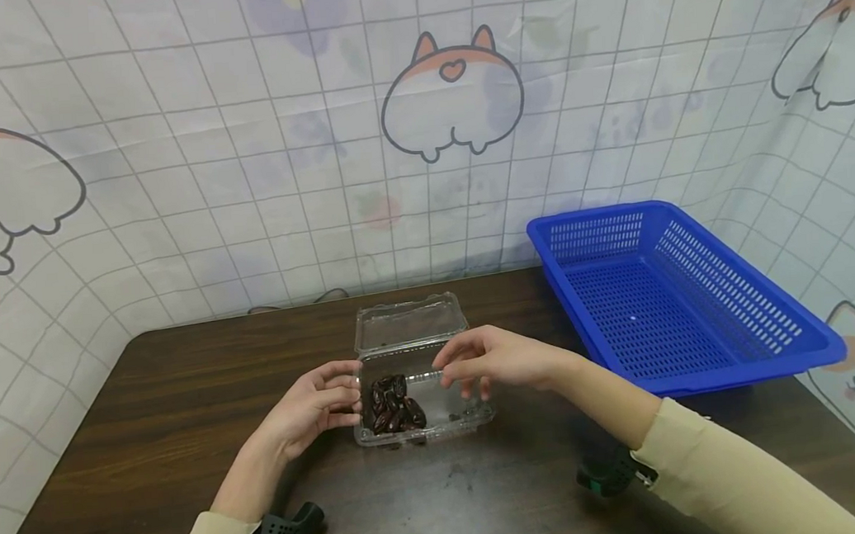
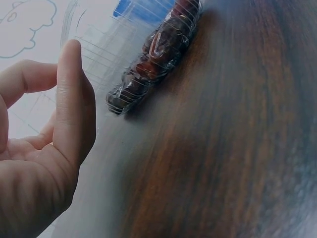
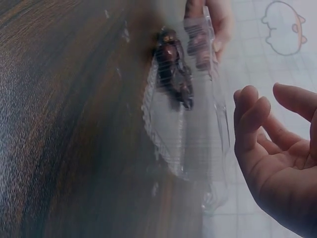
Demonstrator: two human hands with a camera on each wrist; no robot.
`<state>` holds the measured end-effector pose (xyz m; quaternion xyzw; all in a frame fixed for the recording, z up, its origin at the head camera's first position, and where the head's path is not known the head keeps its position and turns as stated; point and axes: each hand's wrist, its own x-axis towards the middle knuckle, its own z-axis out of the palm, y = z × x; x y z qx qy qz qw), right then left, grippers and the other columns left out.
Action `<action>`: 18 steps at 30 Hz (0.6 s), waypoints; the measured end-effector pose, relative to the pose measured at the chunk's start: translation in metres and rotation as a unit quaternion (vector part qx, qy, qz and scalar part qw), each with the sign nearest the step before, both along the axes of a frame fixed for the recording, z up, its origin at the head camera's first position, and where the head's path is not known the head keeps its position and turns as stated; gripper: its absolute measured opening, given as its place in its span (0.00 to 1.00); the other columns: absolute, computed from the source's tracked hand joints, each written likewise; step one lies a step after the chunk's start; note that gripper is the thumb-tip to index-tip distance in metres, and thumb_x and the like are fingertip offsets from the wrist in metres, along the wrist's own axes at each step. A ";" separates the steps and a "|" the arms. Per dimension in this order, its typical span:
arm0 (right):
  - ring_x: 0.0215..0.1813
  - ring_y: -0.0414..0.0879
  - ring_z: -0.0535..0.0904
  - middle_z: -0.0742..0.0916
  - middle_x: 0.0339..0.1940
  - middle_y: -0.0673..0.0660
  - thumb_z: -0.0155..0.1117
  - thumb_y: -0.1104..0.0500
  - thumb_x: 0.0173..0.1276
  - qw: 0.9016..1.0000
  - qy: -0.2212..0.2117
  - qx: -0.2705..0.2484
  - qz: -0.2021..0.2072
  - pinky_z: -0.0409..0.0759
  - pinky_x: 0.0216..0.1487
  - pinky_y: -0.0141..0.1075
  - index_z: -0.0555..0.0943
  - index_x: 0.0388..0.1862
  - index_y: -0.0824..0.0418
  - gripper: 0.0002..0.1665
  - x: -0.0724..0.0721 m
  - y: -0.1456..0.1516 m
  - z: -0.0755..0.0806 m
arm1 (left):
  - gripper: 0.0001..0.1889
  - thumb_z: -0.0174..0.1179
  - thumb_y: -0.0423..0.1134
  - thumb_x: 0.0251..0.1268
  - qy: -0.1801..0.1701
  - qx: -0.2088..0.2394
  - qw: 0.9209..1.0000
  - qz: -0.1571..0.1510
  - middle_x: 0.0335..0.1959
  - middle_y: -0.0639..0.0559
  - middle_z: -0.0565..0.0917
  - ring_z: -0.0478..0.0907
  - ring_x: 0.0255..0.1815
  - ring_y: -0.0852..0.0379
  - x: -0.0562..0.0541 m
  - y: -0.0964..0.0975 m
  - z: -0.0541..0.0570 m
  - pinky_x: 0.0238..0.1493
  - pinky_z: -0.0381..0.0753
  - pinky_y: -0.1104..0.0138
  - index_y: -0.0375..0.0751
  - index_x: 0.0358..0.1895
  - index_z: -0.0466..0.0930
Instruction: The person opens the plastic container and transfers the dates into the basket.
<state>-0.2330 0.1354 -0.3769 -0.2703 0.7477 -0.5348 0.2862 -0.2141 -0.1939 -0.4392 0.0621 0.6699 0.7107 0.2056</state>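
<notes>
A clear plastic clamshell box (image 1: 439, 432) sits on the table with its lid (image 1: 409, 324) tipped back. Glossy dark brown dates (image 1: 392, 406) lie in its left half; the left wrist view shows these dates (image 2: 161, 49) through the ribbed wall. My left hand (image 1: 318, 407) is at the box's left side, fingertips right at the wall, thumb lower than the fingers. Over the right half hovers my right hand (image 1: 493, 357), its fingers loosely bent. In the right wrist view a gap shows between thumb and fingers of this hand (image 3: 277, 144), with nothing in it.
A blue plastic basket (image 1: 654, 309) with slotted walls stands to the right, beyond my right forearm. The dark wooden table (image 1: 184, 400) meets a patterned, tile-print wall covering (image 1: 243, 189) behind. A thin cable (image 1: 332, 293) shows at the back edge.
</notes>
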 end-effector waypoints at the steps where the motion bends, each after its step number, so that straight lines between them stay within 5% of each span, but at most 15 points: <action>1: 0.39 0.52 0.84 0.88 0.48 0.62 0.63 0.57 0.78 1.000 -0.001 0.000 0.002 0.83 0.33 0.37 0.81 0.59 0.67 0.18 0.000 -0.002 -0.001 | 0.31 0.57 0.28 0.73 0.000 0.000 1.000 0.000 0.41 0.50 0.79 0.81 0.37 0.56 0.000 0.000 0.000 0.43 0.88 0.62 0.26 0.75 0.57; 18: 0.38 0.55 0.85 0.87 0.48 0.68 0.64 0.58 0.77 0.999 -0.008 0.027 0.020 0.82 0.27 0.35 0.79 0.60 0.69 0.20 0.003 -0.028 -0.008 | 0.31 0.58 0.27 0.73 -0.003 0.001 1.000 0.005 0.41 0.49 0.79 0.81 0.37 0.57 -0.001 0.000 -0.001 0.42 0.88 0.62 0.27 0.74 0.58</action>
